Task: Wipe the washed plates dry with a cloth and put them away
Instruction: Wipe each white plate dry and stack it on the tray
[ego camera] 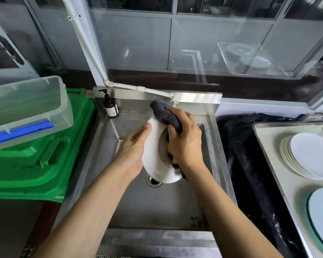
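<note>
Both hands (132,146) (185,140) hold plate (157,157), cloth (166,114).

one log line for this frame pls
stage: wiping | left hand: holds plate on edge over sink | right hand: rubs cloth on plate | stack: on tray, right

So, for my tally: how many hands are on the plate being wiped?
2: the left hand holds the white plate from its left side over the sink; the right hand presses a grey cloth against it.
</note>
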Motion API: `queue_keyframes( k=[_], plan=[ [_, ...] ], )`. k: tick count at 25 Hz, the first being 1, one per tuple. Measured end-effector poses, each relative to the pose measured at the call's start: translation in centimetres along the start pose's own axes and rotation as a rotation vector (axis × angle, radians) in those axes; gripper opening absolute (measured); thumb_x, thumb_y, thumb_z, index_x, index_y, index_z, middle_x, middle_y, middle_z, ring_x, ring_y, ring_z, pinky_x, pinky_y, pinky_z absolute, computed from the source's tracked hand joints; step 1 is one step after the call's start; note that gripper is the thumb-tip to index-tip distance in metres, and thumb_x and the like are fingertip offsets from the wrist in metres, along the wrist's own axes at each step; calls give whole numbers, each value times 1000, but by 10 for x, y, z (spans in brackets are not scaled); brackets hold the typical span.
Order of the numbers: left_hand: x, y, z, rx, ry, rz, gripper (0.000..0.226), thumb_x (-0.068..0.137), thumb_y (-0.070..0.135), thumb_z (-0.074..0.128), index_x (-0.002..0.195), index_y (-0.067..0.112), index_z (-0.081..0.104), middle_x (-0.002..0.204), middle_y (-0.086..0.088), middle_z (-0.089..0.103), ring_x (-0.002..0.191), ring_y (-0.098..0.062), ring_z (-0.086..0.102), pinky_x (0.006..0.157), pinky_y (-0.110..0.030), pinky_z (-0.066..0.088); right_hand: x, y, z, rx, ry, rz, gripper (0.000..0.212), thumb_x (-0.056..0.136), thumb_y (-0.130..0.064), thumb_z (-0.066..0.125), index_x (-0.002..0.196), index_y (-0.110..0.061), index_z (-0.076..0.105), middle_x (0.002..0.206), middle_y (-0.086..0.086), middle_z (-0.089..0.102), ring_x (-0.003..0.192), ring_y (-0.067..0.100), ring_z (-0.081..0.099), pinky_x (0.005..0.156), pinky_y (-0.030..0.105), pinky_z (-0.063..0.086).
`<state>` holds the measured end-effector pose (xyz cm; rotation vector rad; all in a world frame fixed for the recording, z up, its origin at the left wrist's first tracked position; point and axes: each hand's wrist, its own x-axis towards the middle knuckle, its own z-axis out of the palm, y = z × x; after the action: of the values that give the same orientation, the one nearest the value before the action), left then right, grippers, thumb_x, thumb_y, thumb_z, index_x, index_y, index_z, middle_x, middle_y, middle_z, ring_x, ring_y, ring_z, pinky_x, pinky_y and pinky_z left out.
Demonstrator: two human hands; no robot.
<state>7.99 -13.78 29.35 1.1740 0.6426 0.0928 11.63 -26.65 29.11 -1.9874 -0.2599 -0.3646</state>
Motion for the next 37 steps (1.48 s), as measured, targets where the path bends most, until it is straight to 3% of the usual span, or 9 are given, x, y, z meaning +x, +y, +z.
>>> queue_keyframes(
  k=[2,6,12,16,21,24,27,33,37],
  plan=[
    [-3,5,-4,-17,-8,48,11,89,33,74,82,25,78,90,9,78,106,-22,70,98,-39,54,5,15,-10,21,43,104,48,86,-7,56,125,-32,68,110,-5,67,95,-2,59,84,4,37],
    [-2,13,-6,-98,-52,41,20,92,31,69,107,18,73,112,-2,75,113,-23,68,104,-45,51,-15,42,-18,127,201,342,40,91,-3,53,119,-26,69,99,-12,72,91,1,63,83,26,49],
    [9,15,5,-218,-22,60,34,98,33,61,126,14,66,125,-7,70,117,-26,66,106,-49,49,-90,38,7,248,275,475,43,96,-1,55,131,-23,65,122,-5,70,112,6,65,101,36,50],
    [20,-1,13,-188,62,83,17,97,35,64,102,20,72,111,-4,75,108,-27,69,97,-49,55,-119,18,21,257,167,299,53,90,11,54,128,-25,65,134,3,59,106,-14,60,85,3,46],
    [30,-31,14,-83,144,83,29,93,39,68,65,35,78,68,15,74,66,-6,71,63,-26,55,-130,33,16,60,-96,51,51,88,-3,57,137,-16,64,147,6,50,141,14,44,118,26,36],
    [35,-45,9,-10,172,82,22,91,42,70,74,28,75,83,9,75,84,-14,72,82,-41,59,-131,58,3,24,-137,79,47,93,-17,52,138,-21,61,137,-1,55,125,17,56,103,34,50],
    [35,-63,-2,66,135,73,16,89,46,70,84,30,70,92,14,76,96,-15,70,89,-39,56,-133,97,-25,48,-134,430,37,95,-18,52,128,-34,54,109,2,61,87,28,62,70,46,56],
    [14,-99,4,118,117,-74,17,91,43,69,95,27,72,84,14,76,88,-15,69,70,-30,52,-130,188,-98,-730,-232,312,43,84,-1,68,124,-17,70,119,13,65,107,40,59,92,47,45],
    [3,-109,12,121,109,-104,43,91,42,70,126,19,66,121,-3,70,110,-26,67,95,-46,54,-140,223,-106,-925,-387,381,49,95,-12,59,142,-24,59,153,13,47,143,33,41,116,45,29]
  ],
)
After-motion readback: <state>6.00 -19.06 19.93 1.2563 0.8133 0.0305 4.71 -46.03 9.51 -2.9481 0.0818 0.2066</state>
